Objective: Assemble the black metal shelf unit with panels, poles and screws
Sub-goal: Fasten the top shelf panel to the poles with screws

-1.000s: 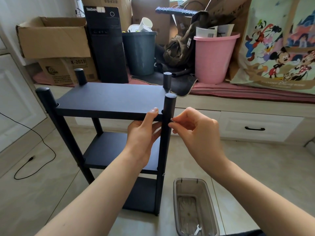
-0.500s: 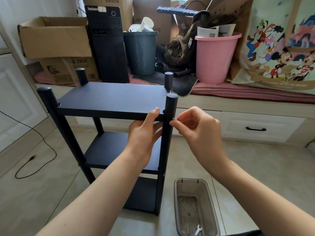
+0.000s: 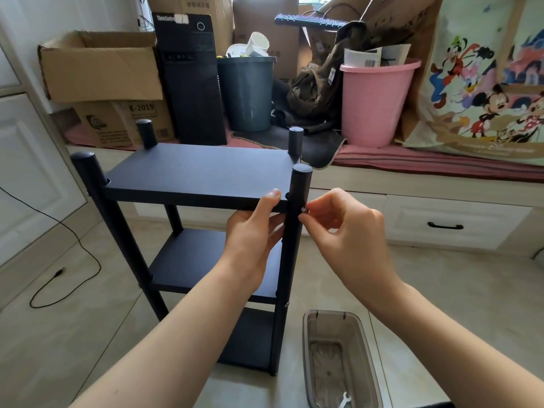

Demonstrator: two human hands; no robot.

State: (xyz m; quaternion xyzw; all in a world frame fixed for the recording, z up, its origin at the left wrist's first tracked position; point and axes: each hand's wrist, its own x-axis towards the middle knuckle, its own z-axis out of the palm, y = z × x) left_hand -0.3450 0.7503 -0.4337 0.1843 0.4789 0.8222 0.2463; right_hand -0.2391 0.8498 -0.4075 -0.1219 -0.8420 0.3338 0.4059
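From the head view, the shelf unit [image 3: 203, 219] stands on the floor nearly built: the left hand [image 3: 253, 234] grips the top panel [image 3: 200, 172] while right-hand fingers [image 3: 312, 212] pinch a screw [image 3: 303, 209] at the front-right pole [image 3: 295, 219], which probably needs turning in next.

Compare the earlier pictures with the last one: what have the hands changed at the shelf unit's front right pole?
Very little. The right hand still pinches a small screw at the front right pole, its fingertips now tight against the pole. The left hand keeps gripping the top panel edge beside that pole. The shelf unit and the plastic tray have not moved.
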